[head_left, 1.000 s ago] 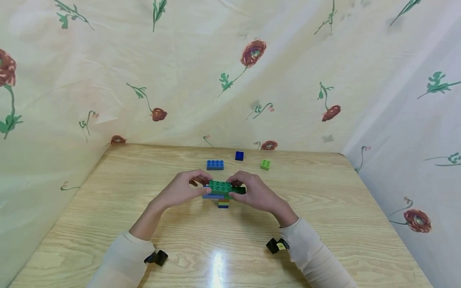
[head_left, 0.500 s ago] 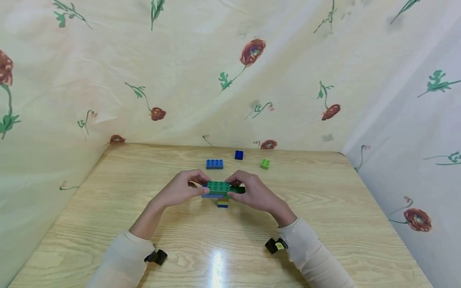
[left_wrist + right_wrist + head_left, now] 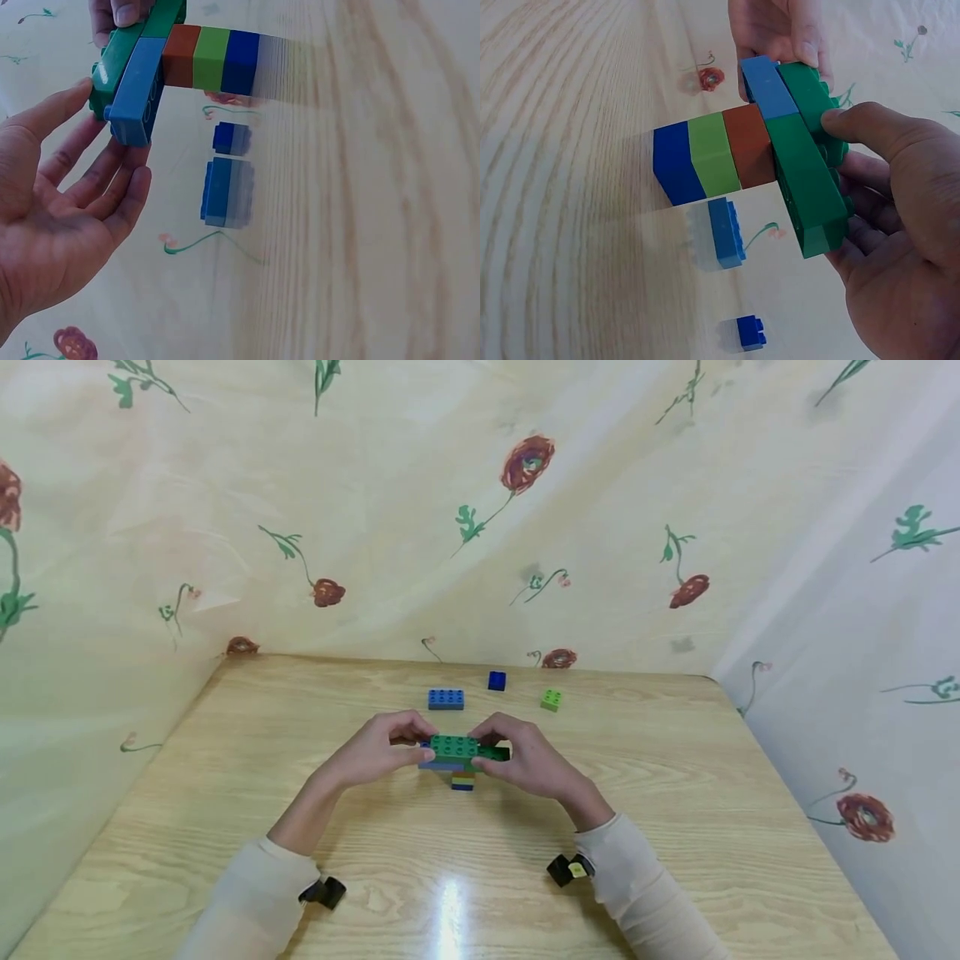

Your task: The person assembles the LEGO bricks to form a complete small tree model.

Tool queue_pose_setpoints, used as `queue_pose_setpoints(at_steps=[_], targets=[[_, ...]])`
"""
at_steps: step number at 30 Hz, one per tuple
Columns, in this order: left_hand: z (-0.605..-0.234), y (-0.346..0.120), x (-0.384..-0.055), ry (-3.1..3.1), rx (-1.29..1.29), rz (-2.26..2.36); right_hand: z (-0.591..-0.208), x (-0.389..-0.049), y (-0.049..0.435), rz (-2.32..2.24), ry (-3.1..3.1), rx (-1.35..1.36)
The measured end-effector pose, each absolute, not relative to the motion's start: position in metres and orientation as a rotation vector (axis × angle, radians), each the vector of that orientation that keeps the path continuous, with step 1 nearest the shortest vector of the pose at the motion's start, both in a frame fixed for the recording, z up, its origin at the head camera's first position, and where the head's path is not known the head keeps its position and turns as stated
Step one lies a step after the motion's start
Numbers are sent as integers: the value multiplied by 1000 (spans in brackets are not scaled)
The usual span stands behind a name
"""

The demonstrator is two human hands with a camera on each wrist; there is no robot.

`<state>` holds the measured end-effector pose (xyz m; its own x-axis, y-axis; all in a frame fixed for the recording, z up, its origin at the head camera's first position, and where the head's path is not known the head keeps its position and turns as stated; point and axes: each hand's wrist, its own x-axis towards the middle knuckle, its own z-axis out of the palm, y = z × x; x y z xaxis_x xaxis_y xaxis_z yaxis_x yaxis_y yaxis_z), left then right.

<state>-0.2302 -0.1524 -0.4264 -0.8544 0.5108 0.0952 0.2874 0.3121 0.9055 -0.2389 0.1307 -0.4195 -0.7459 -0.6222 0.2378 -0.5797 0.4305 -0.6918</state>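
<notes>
A green eight-stud brick (image 3: 453, 747) sits across the tops of two long bricks, a blue one (image 3: 135, 90) on the left and a darker green one (image 3: 804, 176) on the right. Under these two stands a narrow column of an orange brick (image 3: 748, 146), a lime brick (image 3: 714, 156) and a dark blue brick (image 3: 676, 163). My left hand (image 3: 378, 749) pinches the left end of the top brick, thumb on the near side and fingers behind. At its right end, my right hand (image 3: 527, 758) grips it the same way.
Behind the hands on the wooden table (image 3: 300, 860) lie a loose blue eight-stud brick (image 3: 446, 700), a small dark blue brick (image 3: 497, 681) and a small lime brick (image 3: 551, 700). A flowered cloth (image 3: 390, 527) rises along the table's back and sides.
The top green brick has shifted slightly left over the two bricks beneath it. Both hands keep their hold and have otherwise barely moved.
</notes>
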Motion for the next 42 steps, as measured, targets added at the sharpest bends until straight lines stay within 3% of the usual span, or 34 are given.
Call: queue_pose_setpoints(at_steps=[26, 42], targets=[[-422, -153, -220, 2450, 701, 1479, -413, -239, 132, -1105, 2597, -1130], [-422, -147, -221, 2487, 724, 1438, -406, -254, 157, -1171, 2658, -1093]])
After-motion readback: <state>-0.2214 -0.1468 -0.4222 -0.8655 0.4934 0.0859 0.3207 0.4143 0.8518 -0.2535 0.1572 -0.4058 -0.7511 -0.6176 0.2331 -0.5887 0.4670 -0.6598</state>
